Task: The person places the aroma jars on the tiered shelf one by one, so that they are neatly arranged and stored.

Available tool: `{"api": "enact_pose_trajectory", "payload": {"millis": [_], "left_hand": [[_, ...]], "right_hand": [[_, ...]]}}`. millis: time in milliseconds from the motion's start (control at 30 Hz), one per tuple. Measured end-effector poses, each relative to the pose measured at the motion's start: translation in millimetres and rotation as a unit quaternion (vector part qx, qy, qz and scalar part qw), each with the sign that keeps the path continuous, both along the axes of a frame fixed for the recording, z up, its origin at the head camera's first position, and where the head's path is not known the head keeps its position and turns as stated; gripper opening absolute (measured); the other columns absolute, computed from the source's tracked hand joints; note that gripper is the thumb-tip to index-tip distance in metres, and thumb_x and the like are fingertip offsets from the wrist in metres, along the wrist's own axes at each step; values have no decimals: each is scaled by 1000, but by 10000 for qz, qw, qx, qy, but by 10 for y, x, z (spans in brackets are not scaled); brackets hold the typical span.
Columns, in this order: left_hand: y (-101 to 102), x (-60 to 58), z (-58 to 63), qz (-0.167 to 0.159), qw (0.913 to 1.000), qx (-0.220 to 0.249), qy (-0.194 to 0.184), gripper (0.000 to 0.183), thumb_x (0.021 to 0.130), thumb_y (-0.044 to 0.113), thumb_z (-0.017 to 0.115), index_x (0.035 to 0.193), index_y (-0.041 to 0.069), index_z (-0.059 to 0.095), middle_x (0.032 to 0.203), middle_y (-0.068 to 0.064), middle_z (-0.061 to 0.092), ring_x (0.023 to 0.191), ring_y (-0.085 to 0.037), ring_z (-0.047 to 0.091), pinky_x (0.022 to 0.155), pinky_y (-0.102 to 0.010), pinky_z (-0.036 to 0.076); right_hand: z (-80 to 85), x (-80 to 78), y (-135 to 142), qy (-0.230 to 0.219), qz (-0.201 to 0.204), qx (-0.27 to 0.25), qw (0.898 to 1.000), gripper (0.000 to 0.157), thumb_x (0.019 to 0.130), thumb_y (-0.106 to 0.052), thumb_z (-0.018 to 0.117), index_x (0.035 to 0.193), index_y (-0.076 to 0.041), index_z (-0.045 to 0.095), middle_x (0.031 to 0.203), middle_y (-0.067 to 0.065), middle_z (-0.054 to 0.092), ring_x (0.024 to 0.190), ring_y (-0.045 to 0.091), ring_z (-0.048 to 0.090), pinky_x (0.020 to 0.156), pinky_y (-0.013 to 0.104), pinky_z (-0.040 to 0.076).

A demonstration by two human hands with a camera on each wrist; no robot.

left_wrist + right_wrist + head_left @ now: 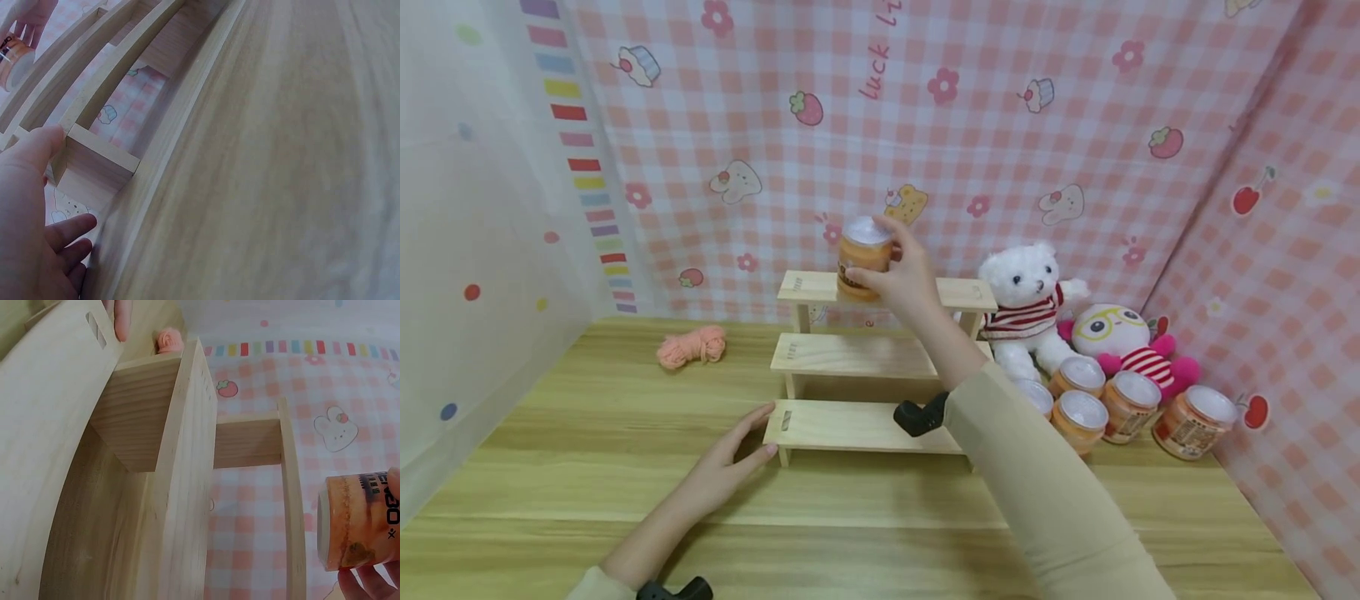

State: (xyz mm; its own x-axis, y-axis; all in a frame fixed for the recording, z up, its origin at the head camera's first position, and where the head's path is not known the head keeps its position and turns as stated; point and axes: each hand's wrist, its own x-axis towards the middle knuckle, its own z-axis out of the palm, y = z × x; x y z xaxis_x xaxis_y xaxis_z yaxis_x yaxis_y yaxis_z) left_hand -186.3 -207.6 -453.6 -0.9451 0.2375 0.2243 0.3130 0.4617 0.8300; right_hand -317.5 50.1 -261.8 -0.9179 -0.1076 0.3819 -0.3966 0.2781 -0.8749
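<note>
My right hand [910, 271] grips an orange-labelled jar [861, 262] with a silvery lid, thumb in front and fingers round the back. It is upright over the left-middle part of the top step [958, 292] of a three-tier wooden stand. A gap shows between the jar [359, 519] and the top board [290, 506] in the right wrist view. Down at the left end of the bottom step [850, 423], my left hand [722, 471] rests with thumb and forefinger touching the board's edge. Its other fingers [72, 234] are loosely extended beside the stand's leg [97, 165].
Several similar jars [1078, 412] stand on the table right of the stand. Behind them sit a white teddy bear [1022, 287] and a pink-and-white plush toy [1112, 333]. A skein of peach yarn [691, 346] lies at the back left. Patterned cloth [850, 150] hangs behind.
</note>
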Motion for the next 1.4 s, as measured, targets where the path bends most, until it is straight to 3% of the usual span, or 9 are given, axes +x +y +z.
{"api": "enact_pose_trajectory", "payload": {"millis": [367, 933, 1167, 1400], "left_hand": [[20, -1, -10, 7, 10000, 2, 23, 60, 97, 33, 58, 149, 17, 35, 143, -19, 43, 134, -37, 31, 106, -61, 18], [16, 12, 20, -19, 10000, 11, 20, 58, 97, 29, 59, 149, 16, 35, 142, -22, 43, 133, -40, 32, 106, -62, 19], [-4, 2, 21, 57, 10000, -28, -13, 60, 97, 33, 58, 149, 18, 35, 142, -21, 43, 133, -38, 33, 106, -60, 21], [10, 0, 2, -18, 10000, -8, -10, 59, 97, 33, 58, 149, 19, 35, 142, -19, 44, 133, -36, 33, 107, -59, 20]], "right_hand": [[-6, -149, -83, 196, -165, 406, 9988, 75, 76, -19, 82, 142, -24, 45, 133, 5, 50, 111, 19, 51, 87, 34, 48], [-51, -161, -151, 34, -283, 593, 9978, 77, 77, -23, 81, 144, -26, 41, 137, 9, 48, 114, 23, 51, 89, 36, 48], [-58, -103, -165, -64, -131, 699, 9974, 89, 80, -26, 78, 152, -27, 25, 144, 5, 42, 125, 24, 45, 97, 40, 43], [-149, 37, -32, -312, -464, 265, 9981, 90, 79, -29, 80, 151, -36, 26, 147, 6, 41, 129, 26, 42, 100, 41, 40]]}}
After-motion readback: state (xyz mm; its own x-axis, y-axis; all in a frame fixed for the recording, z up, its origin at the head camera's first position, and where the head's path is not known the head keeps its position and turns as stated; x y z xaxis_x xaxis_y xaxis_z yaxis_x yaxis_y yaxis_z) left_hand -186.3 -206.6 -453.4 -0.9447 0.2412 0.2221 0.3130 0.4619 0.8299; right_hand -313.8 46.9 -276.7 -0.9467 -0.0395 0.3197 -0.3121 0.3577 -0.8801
